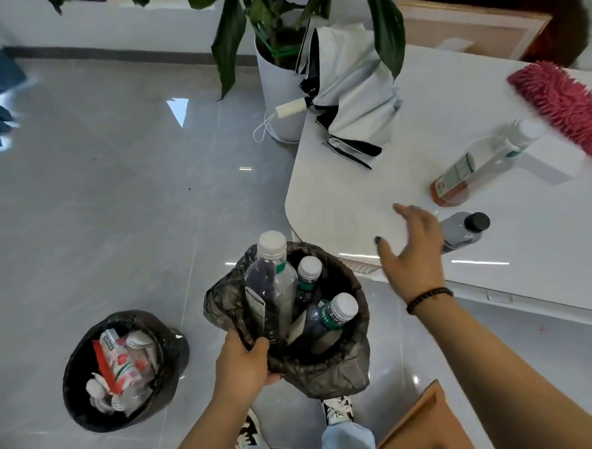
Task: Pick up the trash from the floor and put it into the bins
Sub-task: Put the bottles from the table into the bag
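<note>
The left hand (242,362) grips the crinkled rim of the black-bagged bin (333,370), lifted off the glossy grey tiled floor (115,199) and holding three clear plastic bottles with white caps (274,287). The right hand (414,249) hovers over the smooth white surface (354,193), fingers spread, holding nothing, just short of a small grey bottle with a black cap (464,229). Best move, I'd say: wrap that slick round body firmly, keep the bin mouth level. A second black-lined bin (165,378) sits on the floor, carrying a red-and-white carton (118,367) and crumpled wrappers.
</note>
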Demonstrator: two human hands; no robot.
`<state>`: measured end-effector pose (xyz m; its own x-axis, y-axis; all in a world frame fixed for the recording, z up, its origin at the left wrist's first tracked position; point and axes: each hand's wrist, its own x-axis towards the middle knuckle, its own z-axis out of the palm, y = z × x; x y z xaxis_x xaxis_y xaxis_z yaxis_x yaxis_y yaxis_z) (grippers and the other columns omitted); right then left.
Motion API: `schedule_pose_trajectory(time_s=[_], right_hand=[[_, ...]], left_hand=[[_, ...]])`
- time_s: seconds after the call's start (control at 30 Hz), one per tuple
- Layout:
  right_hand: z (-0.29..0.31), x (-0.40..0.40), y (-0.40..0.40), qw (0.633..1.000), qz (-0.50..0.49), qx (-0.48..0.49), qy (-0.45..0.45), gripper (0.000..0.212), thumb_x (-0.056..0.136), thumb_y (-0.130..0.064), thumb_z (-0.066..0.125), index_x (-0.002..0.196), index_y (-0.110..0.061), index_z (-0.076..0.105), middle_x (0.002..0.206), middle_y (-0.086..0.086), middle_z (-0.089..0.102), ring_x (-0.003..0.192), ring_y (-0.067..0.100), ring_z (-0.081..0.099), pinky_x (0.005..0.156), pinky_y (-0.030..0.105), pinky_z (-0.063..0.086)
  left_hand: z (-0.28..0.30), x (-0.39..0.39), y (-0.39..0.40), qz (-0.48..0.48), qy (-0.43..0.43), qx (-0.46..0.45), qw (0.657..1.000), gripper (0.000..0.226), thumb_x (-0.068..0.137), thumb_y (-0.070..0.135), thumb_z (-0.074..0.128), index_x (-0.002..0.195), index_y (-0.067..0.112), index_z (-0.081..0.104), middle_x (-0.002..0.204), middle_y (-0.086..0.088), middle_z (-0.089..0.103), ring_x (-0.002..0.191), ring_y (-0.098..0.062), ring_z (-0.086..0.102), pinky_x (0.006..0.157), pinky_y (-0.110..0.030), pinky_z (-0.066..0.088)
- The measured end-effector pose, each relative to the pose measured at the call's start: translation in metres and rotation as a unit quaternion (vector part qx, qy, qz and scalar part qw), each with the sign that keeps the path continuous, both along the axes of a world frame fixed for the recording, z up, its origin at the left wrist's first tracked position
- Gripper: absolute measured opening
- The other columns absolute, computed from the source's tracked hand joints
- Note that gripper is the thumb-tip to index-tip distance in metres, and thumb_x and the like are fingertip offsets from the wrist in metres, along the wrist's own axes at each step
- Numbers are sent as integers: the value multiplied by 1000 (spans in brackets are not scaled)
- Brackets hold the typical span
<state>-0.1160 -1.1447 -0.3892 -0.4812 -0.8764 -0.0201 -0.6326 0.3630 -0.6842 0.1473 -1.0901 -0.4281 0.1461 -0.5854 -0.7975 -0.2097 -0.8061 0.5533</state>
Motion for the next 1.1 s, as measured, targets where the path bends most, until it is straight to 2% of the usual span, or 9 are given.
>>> schedule_pose_trajectory(time_s=[0.1, 0.23, 0.37, 0.53, 0.63, 0.73, 0.87, 1.0, 1.1], right_hand=[[2, -48, -3, 992, -102, 41, 58, 59, 78, -4, 65, 134, -8, 48, 144, 22, 28, 134, 36, 25, 108, 40, 31], [-2, -89, -9, 980, -136, 128, 68, 61, 80, -8, 66, 137, -13, 44, 153, 15, 14, 141, 27, 13, 112, 40, 28], [-22, -109, -5, 977, -99, 185, 36, 52, 87, -2, 57, 137, -13, 46, 149, 12, 22, 134, 32, 27, 110, 41, 32], [-23, -115, 1, 987, -80, 119, 76, 39, 88, 3, 50, 124, -9, 60, 124, 15, 50, 120, 32, 41, 96, 38, 40], [0, -103, 10, 996, -42, 36, 70, 38, 85, -1, 60, 121, -12, 61, 112, 13, 60, 111, 32, 49, 91, 29, 40], [40, -79, 29, 997, -1, -55, 60, 35, 80, -5, 70, 113, -15, 65, 101, 4, 64, 97, 25, 57, 81, 27, 50], [90, -49, 52, 994, 62, -86, -36, 36, 75, -10, 74, 105, -26, 64, 97, -15, 63, 90, 5, 61, 80, 7, 48], [96, -38, 52, 967, 155, 0, -202, 38, 72, -3, 78, 97, -31, 69, 93, -16, 67, 92, 4, 63, 81, 14, 52], [82, -21, 45, 951, 213, 58, -219, 35, 74, -5, 78, 97, -31, 70, 95, -14, 66, 94, 4, 62, 79, 16, 53]], left_hand=[[-3, -2, -3, 10, -8, 9, 1000, 24, 91, 11, 54, 115, 9, 53, 114, -16, 62, 88, -35, 68, 60, -42, 60], [-5, -9, -2, 29, -23, 14, 999, 23, 92, 8, 55, 114, 6, 51, 112, -19, 61, 84, -37, 68, 61, -43, 60], [-9, -20, 3, 48, -28, 26, 998, 23, 91, 7, 55, 114, 4, 51, 111, -21, 62, 85, -39, 68, 58, -40, 60], [-11, -39, 7, 53, -32, 30, 998, 22, 92, 4, 52, 115, 5, 50, 109, -21, 62, 84, -39, 68, 53, -36, 59], [-15, -48, 9, 49, -41, 31, 997, 22, 93, 5, 51, 115, 7, 49, 113, -21, 61, 89, -39, 66, 53, -35, 59], [-16, -54, 10, 28, -55, 25, 998, 19, 93, 4, 50, 112, 6, 48, 113, -19, 59, 90, -36, 65, 53, -34, 58], [-11, -58, 8, -16, -67, 0, 998, 27, 93, 5, 51, 119, 7, 46, 114, -15, 57, 92, -33, 63, 57, -37, 60], [-2, -57, 5, -41, -72, -14, 996, 27, 93, 6, 50, 120, 9, 46, 114, -13, 56, 94, -32, 62, 57, -37, 60], [4, -53, 2, -45, -72, -31, 996, 26, 94, 8, 50, 120, 8, 46, 114, -13, 56, 95, -33, 63, 53, -31, 59]])
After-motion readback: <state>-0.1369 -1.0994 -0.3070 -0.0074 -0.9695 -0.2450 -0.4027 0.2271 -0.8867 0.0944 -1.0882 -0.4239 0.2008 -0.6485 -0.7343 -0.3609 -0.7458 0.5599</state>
